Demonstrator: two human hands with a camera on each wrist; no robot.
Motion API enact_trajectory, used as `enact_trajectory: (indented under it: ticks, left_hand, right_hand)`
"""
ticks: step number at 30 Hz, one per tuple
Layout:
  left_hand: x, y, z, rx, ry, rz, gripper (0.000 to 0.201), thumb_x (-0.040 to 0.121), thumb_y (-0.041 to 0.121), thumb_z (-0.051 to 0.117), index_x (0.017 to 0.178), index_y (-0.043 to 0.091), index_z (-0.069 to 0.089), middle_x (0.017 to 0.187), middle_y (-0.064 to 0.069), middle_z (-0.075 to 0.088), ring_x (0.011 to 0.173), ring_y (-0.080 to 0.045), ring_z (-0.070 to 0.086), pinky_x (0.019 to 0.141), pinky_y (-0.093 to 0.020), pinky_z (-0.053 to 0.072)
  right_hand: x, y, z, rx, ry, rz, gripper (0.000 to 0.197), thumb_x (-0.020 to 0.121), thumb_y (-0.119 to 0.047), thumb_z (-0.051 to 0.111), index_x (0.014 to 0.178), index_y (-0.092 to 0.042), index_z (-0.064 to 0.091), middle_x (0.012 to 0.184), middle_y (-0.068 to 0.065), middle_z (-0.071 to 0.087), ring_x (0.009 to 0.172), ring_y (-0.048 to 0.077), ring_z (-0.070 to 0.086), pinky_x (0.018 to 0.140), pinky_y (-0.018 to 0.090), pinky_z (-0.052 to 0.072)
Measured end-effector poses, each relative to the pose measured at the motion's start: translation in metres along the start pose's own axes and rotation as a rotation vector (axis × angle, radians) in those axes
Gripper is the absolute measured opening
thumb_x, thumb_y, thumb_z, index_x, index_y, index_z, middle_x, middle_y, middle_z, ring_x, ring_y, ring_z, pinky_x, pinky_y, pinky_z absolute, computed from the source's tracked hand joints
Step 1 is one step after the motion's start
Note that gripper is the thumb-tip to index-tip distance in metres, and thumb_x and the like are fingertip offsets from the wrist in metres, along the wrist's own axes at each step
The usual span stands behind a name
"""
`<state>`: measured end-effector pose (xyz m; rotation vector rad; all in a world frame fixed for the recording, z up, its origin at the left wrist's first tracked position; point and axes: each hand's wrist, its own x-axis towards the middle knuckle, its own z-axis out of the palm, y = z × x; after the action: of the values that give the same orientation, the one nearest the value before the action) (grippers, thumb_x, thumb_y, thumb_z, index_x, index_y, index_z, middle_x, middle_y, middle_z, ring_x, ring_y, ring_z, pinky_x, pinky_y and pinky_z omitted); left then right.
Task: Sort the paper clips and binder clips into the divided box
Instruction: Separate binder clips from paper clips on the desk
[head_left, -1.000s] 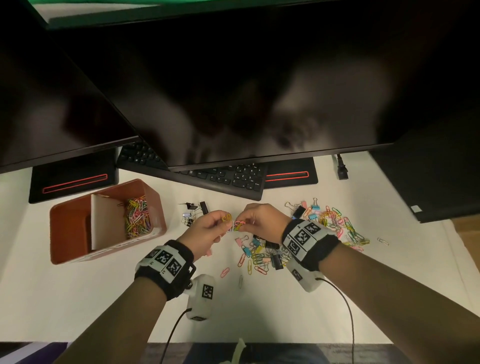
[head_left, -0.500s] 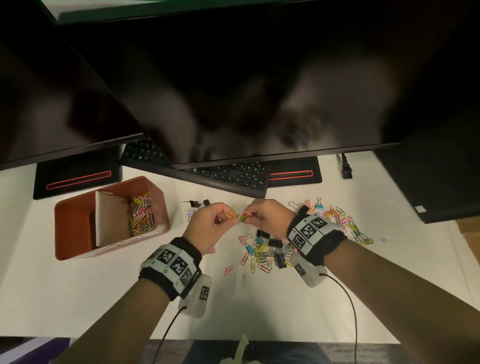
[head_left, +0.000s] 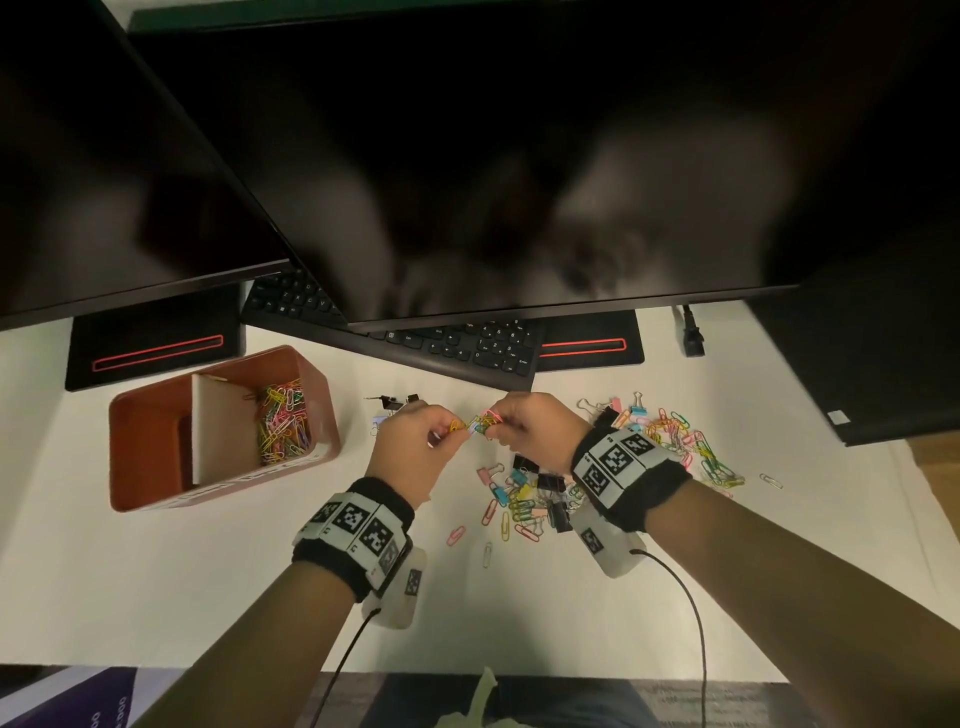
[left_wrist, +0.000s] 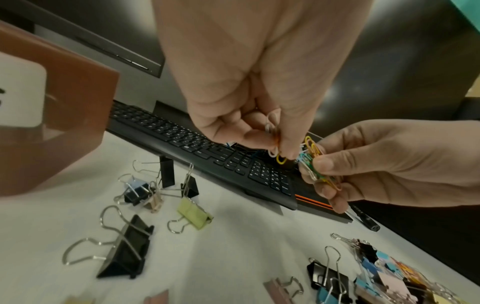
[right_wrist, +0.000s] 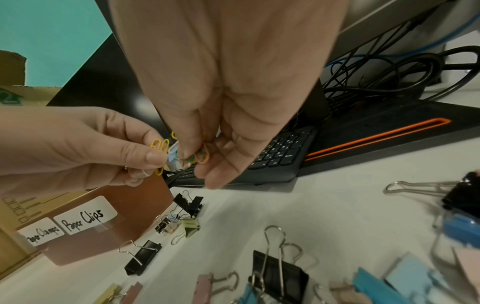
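A brown divided box (head_left: 150, 410) stands at the left, with a white divider and coloured paper clips (head_left: 283, 423) in its right compartment. Above the table's middle, my left hand (head_left: 457, 431) and right hand (head_left: 496, 422) meet, each pinching one side of a tangled bunch of coloured paper clips (head_left: 477, 423). In the left wrist view the left hand (left_wrist: 279, 148) pinches a yellow and a white clip, while the right hand (left_wrist: 318, 168) holds the rest of the bunch (left_wrist: 311, 160). The right wrist view shows the same pinch, right hand (right_wrist: 197, 158) and left hand (right_wrist: 157, 162).
A mixed pile of paper and binder clips (head_left: 535, 499) lies under my right wrist, with more paper clips (head_left: 685, 441) to the right. A few binder clips (left_wrist: 193, 211) lie near the box. A keyboard (head_left: 467, 348) and monitors (head_left: 519, 182) stand behind. The box labels (right_wrist: 84, 218) read "Paper Clips" and "Paper Clamps".
Both hands have stayed together on the tangled clips and drifted slightly away from me. Nothing has been let go or dropped.
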<state>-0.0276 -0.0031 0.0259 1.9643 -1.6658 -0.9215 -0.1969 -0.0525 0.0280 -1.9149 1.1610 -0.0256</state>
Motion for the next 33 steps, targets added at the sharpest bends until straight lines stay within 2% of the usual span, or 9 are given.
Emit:
enact_trajectory:
  ticks: [5,8,12,16,21,23,26,29,33]
  left_hand:
    - [0.004,-0.002,-0.003,0.0,-0.052,0.034,0.011,0.08,0.022,0.067,0.084,0.012,0.069,0.079,0.0,0.059,0.068,-0.011,0.055,0.063,-0.018,0.043]
    - [0.006,-0.002,-0.004,-0.111,-0.088,-0.043,0.008,0.081,0.022,0.067,0.082,0.014,0.069,0.074,0.003,0.06,0.066,-0.01,0.054,0.062,-0.017,0.043]
    - [0.008,-0.003,-0.006,-0.289,-0.114,-0.156,0.003,0.082,0.018,0.066,0.079,0.017,0.067,0.073,-0.002,0.063,0.068,-0.016,0.056,0.071,-0.03,0.047]
    - [0.01,-0.017,-0.018,-0.194,-0.135,-0.145,0.005,0.082,0.02,0.065,0.079,0.017,0.067,0.081,-0.007,0.069,0.081,-0.025,0.063,0.079,-0.036,0.05]
    - [0.008,-0.038,-0.037,-0.169,-0.066,-0.186,0.007,0.081,0.025,0.067,0.086,0.021,0.069,0.085,-0.006,0.07,0.085,-0.025,0.064,0.082,-0.045,0.053]
    - [0.006,-0.042,-0.041,-0.155,-0.059,-0.186,0.003,0.081,0.027,0.067,0.083,0.024,0.068,0.083,-0.003,0.069,0.082,-0.023,0.064,0.08,-0.044,0.053]
    - [0.0,-0.041,-0.041,-0.147,-0.062,-0.175,0.003,0.081,0.022,0.067,0.08,0.019,0.068,0.074,-0.001,0.065,0.072,-0.018,0.059,0.07,-0.034,0.05]
    - [-0.008,-0.038,-0.041,-0.116,-0.081,-0.15,0.005,0.082,0.018,0.066,0.077,0.019,0.065,0.067,0.007,0.059,0.065,-0.009,0.052,0.061,-0.021,0.04]
    - [-0.017,-0.048,-0.06,-0.136,-0.017,-0.176,0.003,0.082,0.02,0.067,0.082,0.017,0.068,0.071,0.006,0.061,0.066,-0.011,0.054,0.066,-0.026,0.044]
  right_hand:
    - [0.0,0.001,0.0,-0.012,-0.011,0.008,0.022,0.094,-0.019,0.051,0.102,-0.006,0.066,0.096,0.01,0.065,0.079,0.013,0.05,0.072,0.022,0.038]
    - [0.0,0.0,0.0,-0.049,-0.014,-0.001,0.024,0.094,-0.02,0.05,0.104,-0.005,0.066,0.099,0.012,0.065,0.087,0.02,0.056,0.077,0.027,0.042]
    - [0.002,-0.003,-0.001,-0.099,0.003,-0.011,0.025,0.095,-0.02,0.048,0.105,-0.003,0.064,0.097,0.012,0.061,0.09,0.023,0.055,0.08,0.029,0.041]
    - [0.001,0.009,-0.012,-0.07,0.073,0.055,0.023,0.095,-0.02,0.048,0.099,-0.003,0.063,0.087,0.003,0.05,0.081,0.016,0.047,0.073,0.024,0.035]
    - [0.0,0.027,-0.014,-0.143,0.032,0.102,0.026,0.095,-0.023,0.048,0.102,-0.005,0.065,0.099,0.011,0.062,0.084,0.017,0.049,0.075,0.024,0.035]
    - [0.001,0.028,-0.005,-0.183,-0.039,0.107,0.026,0.096,-0.021,0.046,0.108,-0.006,0.064,0.108,0.013,0.062,0.094,0.022,0.054,0.082,0.027,0.039]
    - [0.002,0.023,0.006,-0.213,-0.08,0.102,0.029,0.096,-0.016,0.043,0.117,-0.008,0.061,0.117,0.012,0.061,0.107,0.026,0.054,0.091,0.03,0.04]
    - [0.003,0.017,0.009,-0.2,-0.054,0.075,0.028,0.096,-0.017,0.045,0.117,-0.008,0.061,0.116,0.012,0.062,0.105,0.025,0.054,0.088,0.027,0.039]
    - [0.009,-0.004,0.005,-0.167,-0.026,-0.021,0.026,0.095,-0.018,0.048,0.114,-0.009,0.063,0.111,0.01,0.063,0.101,0.022,0.056,0.083,0.02,0.037]
